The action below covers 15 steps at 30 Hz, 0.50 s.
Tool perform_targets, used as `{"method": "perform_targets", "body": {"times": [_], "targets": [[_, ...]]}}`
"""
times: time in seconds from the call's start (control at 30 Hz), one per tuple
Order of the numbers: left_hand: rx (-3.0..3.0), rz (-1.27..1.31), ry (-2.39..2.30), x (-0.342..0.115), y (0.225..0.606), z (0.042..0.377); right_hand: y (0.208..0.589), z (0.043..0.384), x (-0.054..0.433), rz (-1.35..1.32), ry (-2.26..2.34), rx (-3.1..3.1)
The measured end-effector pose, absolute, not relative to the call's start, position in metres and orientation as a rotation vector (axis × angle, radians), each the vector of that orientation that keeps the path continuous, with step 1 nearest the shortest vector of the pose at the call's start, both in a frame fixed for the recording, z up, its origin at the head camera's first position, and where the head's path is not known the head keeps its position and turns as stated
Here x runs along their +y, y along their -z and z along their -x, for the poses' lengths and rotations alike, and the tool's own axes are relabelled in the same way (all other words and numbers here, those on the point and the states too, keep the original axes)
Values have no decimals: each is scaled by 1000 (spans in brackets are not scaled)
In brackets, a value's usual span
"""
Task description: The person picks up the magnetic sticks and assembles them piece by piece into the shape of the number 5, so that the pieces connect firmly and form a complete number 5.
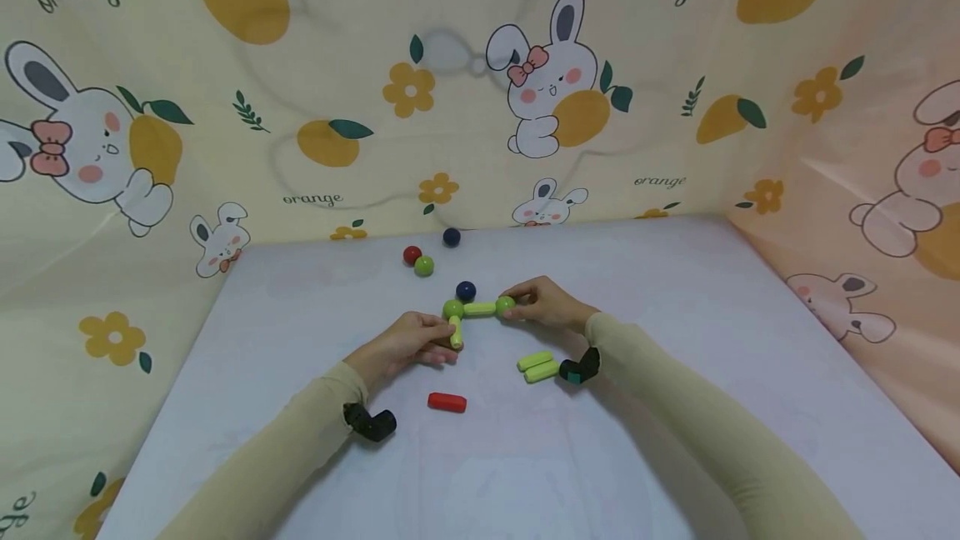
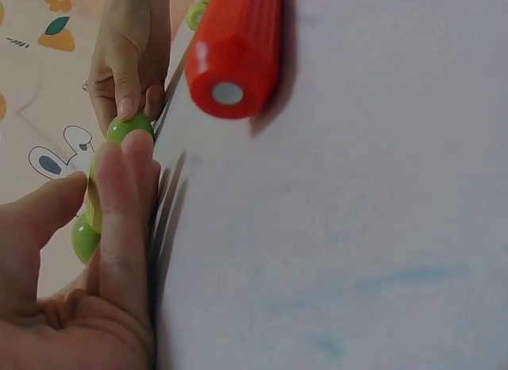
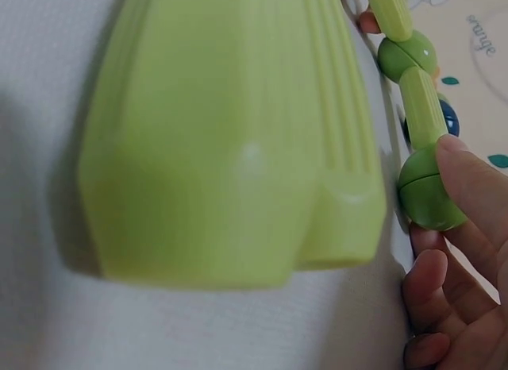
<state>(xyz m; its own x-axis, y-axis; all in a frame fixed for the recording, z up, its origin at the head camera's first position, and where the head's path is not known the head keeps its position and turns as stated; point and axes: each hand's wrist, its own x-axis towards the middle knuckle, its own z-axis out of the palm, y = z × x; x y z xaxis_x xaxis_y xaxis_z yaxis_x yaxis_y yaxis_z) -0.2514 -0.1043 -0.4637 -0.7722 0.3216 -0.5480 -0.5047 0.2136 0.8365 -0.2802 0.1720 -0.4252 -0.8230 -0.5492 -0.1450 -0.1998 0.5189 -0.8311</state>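
Two green balls and two light green rods are joined in an L on the table. My left hand (image 1: 405, 343) pinches the near rod (image 1: 456, 335) between thumb and fingers. That rod meets the corner ball (image 1: 453, 308), and a second rod (image 1: 480, 308) runs right from it to the end ball (image 1: 506, 304). Thumb and fingers of my right hand (image 1: 553, 304) grip this end ball, plainly seen in the right wrist view. Just behind the second rod sits a dark blue ball (image 1: 466, 290); whether it touches cannot be told.
A red rod (image 1: 447, 402) with a metal disc in its end lies in front. Two loose light green rods (image 1: 542, 372) lie side by side near the right wrist. Behind are a red ball (image 1: 412, 255), a green ball (image 1: 424, 266) and another dark blue ball (image 1: 452, 237).
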Motion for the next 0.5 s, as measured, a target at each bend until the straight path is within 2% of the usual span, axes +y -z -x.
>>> {"method": "perform_targets", "body": {"times": [0.2,0.43,0.5], "targets": [[1867,133,-1617,-108,466,255,424,280,171,590,1197,2384],[1856,125,-1605,-109,468,258,460,300,179,603,1175,2438],[1853,131,-1606,-109,467,259,460,300,180,595,1170,2445]]}}
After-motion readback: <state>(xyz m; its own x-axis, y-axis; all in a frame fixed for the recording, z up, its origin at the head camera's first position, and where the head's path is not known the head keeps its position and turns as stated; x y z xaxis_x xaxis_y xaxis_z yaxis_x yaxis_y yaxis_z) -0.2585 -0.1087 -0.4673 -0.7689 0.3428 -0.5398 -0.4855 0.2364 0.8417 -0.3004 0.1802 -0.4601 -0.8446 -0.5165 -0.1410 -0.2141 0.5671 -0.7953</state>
